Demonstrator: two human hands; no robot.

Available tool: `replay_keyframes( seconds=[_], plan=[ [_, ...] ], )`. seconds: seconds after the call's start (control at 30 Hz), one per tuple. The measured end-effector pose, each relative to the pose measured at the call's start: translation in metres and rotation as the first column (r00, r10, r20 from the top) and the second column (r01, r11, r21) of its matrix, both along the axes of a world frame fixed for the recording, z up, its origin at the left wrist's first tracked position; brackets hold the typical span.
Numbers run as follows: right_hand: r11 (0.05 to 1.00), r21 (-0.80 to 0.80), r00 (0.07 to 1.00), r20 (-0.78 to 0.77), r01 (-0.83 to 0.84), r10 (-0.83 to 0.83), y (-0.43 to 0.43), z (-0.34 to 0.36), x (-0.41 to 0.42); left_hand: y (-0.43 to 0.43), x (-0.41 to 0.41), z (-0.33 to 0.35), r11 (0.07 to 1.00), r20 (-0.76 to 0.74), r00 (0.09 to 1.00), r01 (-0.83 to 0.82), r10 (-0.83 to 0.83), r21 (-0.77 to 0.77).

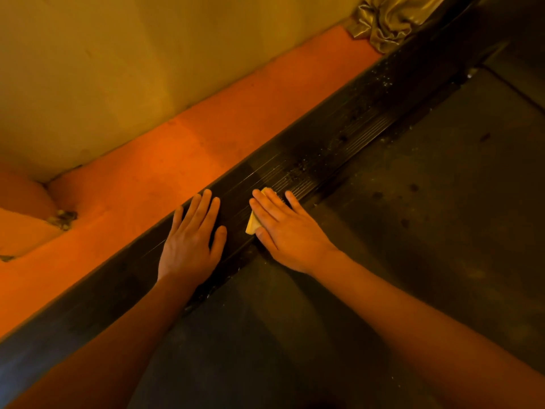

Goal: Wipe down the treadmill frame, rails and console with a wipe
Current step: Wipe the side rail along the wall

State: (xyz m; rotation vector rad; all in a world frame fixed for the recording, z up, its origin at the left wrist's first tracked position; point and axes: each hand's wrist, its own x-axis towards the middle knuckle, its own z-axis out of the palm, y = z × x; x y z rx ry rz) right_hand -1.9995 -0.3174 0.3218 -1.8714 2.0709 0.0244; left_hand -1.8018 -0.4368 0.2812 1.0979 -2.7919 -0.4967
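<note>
The treadmill's dark ribbed side rail runs diagonally from lower left to upper right. My right hand lies flat on it with straight fingers, pressing a folded yellow wipe against the ribs; only the wipe's edges show beside and beyond the fingers. My left hand rests flat on the rail just to the left, fingers spread, holding nothing. Dust specks dot the rail farther up. The black running belt lies to the right of the rail.
An orange floor strip runs between the rail and a pale wall. A crumpled shiny cloth sits at the top by the rail's far end. Small debris lies on the floor at left.
</note>
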Motion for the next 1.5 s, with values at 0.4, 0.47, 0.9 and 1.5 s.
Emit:
replay_keyframes(
  seconds=[0.4, 0.47, 0.9, 1.5],
  plan=[
    [0.998, -0.039, 0.999, 0.025, 0.046, -0.045, -0.034, -0.003, -0.004, -0.001, 0.000, 0.001, 1.000, -0.021, 1.000, -0.008, 0.008, 0.023],
    [0.999, -0.005, 0.998, 0.025, 0.051, -0.051, -0.006, 0.000, 0.001, 0.000, 0.000, 0.001, 1.000, -0.021, 1.000, -0.008, 0.009, 0.018],
    [0.998, -0.039, 0.998, -0.026, 0.056, -0.057, -0.083, -0.005, -0.004, -0.001, 0.002, 0.001, 0.999, -0.034, 0.999, -0.004, 0.005, 0.035],
    [1.000, -0.016, 0.999, -0.048, 0.018, -0.019, -0.079, -0.004, -0.012, -0.001, 0.000, -0.002, 1.000, -0.039, 0.999, 0.006, -0.005, 0.011]
  ],
)
